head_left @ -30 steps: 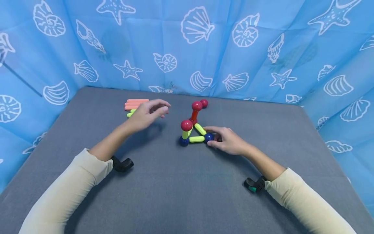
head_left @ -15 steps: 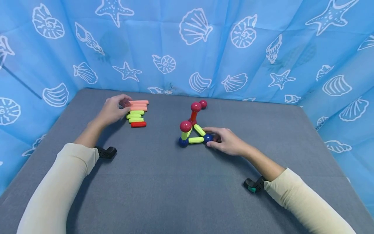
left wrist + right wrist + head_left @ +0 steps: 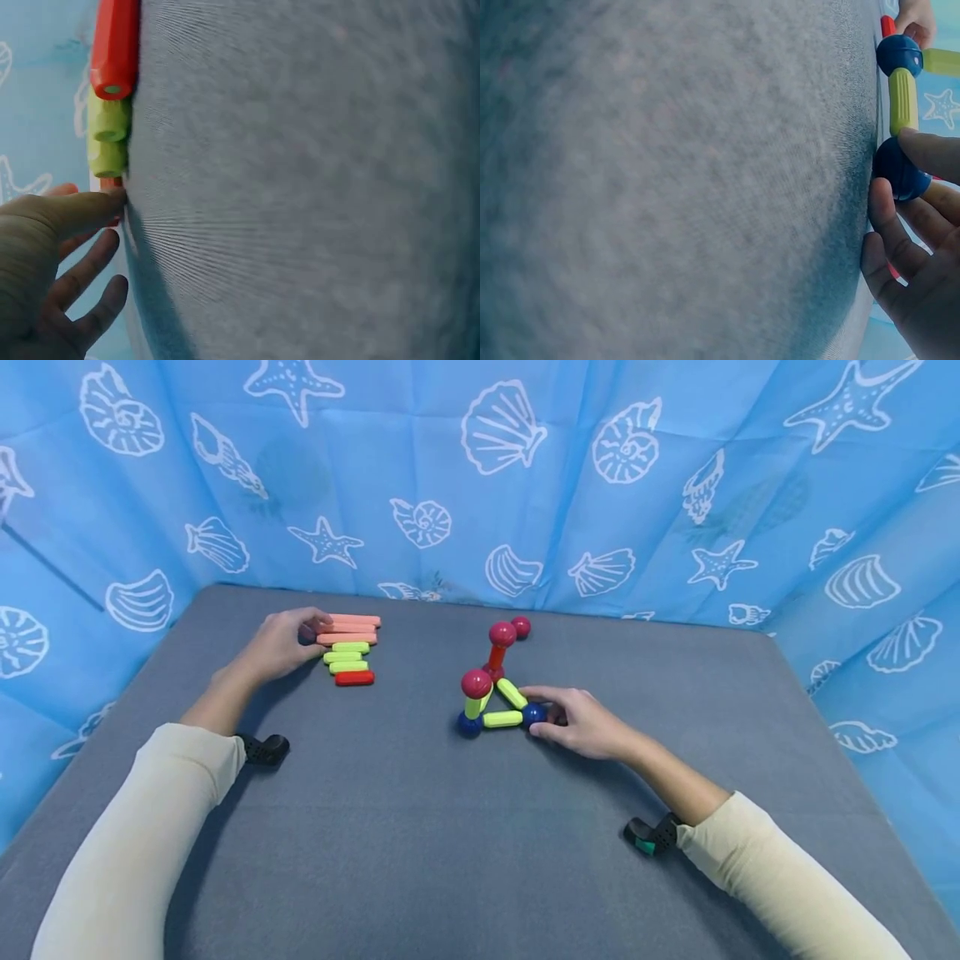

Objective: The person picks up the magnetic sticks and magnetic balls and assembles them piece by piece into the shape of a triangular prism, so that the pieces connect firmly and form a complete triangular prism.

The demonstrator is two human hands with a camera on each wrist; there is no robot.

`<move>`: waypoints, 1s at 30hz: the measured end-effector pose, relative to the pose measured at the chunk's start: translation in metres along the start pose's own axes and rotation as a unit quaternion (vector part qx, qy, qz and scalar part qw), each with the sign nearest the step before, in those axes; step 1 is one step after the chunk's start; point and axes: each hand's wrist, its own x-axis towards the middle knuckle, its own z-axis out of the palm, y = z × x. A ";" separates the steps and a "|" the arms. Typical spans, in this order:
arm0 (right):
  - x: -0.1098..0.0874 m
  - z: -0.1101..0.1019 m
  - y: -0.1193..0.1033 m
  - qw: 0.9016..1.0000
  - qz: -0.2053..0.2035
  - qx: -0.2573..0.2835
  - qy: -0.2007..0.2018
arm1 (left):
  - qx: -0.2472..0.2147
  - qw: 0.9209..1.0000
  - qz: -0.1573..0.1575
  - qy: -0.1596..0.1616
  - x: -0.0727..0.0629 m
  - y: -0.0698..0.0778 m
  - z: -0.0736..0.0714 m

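My left hand (image 3: 281, 639) is at the left ends of several orange magnetic rods (image 3: 352, 628), its thumb and index finger closing round an orange rod's end. In the left wrist view the thumb covers most of that orange rod (image 3: 111, 182). Several yellow-green rods (image 3: 348, 657) and a red rod (image 3: 354, 678) lie just nearer. With thumb and fingers, my right hand (image 3: 585, 722) grips a blue ball (image 3: 900, 169) at one corner of a flat triangle of yellow-green rods. On two other corners, short upright rods carry red balls (image 3: 477, 683).
A loose-looking red ball (image 3: 521, 627) sits behind the built frame, near the table's back edge. The grey cloth-covered table (image 3: 450, 852) meets a blue shell-patterned curtain (image 3: 420, 460) at the back and sides.
My left hand has moved left and back from near the frame to the orange rods, uncovering the green and red rods. My right hand has stayed on the blue ball.
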 end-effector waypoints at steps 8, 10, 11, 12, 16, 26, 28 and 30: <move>-0.001 0.001 0.000 1.000 0.009 0.003 -0.001 | -0.024 0.999 0.000 0.029 -0.002 -0.001 0.002; -0.001 0.001 0.000 1.000 0.011 0.001 0.000 | -0.048 0.998 0.002 0.048 -0.002 0.000 0.001; -0.001 0.001 0.000 1.000 0.012 0.000 0.000 | -0.061 0.996 0.004 0.058 -0.002 0.001 0.000; -0.001 0.001 0.000 1.000 0.013 -0.001 0.000 | -0.073 0.995 0.006 0.067 -0.002 0.003 -0.002; 0.000 0.000 0.000 1.000 0.011 -0.001 -0.001 | -0.135 0.987 0.011 0.089 0.001 0.013 -0.010; 0.000 0.000 -0.002 1.000 0.008 -0.003 0.001 | -0.299 0.951 0.021 0.077 0.012 0.074 -0.007; 0.000 0.001 -0.002 1.000 0.009 -0.004 0.002 | -0.324 0.943 0.033 0.066 0.013 0.087 -0.003; 0.000 0.001 -0.003 1.000 0.010 -0.005 0.003 | -0.344 0.936 0.044 0.052 0.015 0.100 0.003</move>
